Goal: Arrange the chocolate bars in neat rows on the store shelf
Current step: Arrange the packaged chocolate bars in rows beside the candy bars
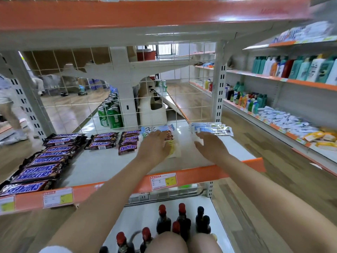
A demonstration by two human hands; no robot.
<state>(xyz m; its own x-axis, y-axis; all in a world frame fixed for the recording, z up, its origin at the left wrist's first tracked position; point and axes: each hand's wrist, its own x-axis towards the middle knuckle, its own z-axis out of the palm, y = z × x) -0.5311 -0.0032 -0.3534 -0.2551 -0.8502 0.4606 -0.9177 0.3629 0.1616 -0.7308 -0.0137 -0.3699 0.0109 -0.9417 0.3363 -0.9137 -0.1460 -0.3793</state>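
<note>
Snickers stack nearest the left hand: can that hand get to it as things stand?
Probably yes: the Snickers stack lies just beside the left hand on the shelf, nothing between them.

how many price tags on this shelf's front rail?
3: one tag right of the left forearm, one further left, one cut off at the left edge. The forearms may hide more.

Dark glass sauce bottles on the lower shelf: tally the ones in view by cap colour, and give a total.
Red-capped dark glass bottles: 5
Black-capped dark glass bottles: 3 (one is cut off at the bottom edge of the picture)
Total: 8 in view; the person's knees may hide more.
</note>
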